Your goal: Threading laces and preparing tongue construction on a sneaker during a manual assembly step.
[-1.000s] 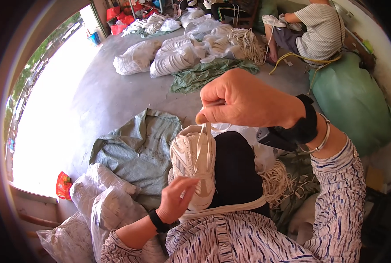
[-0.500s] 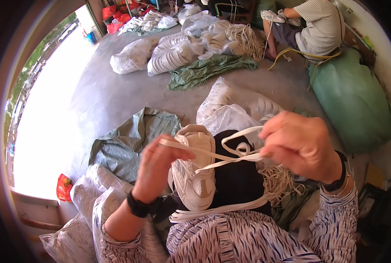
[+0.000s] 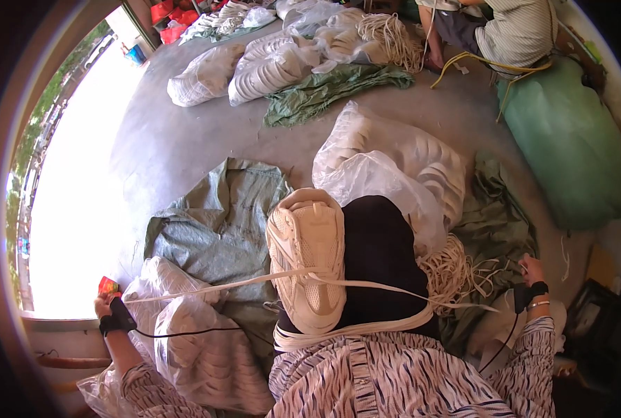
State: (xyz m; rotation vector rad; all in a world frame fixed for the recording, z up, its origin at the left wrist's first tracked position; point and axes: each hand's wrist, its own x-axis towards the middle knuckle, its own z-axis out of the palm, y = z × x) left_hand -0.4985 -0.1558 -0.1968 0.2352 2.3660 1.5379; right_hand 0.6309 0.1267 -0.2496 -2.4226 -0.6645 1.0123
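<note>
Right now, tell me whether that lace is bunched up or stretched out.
Stretched out: the lace runs across the shoe, one length reaching the left hand, the other toward the right hand.

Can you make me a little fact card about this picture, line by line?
Left hand: out at far left; grip unclear
Right hand: out at far right; grip unclear
Shoe: cream, on a dark lap, toe toward the patterned shirt
Lace: pale, crossing the shoe, running toward both hands
Nearby: clear plastic bags, loose laces
Farther off: big green sack, another person sitting
</note>
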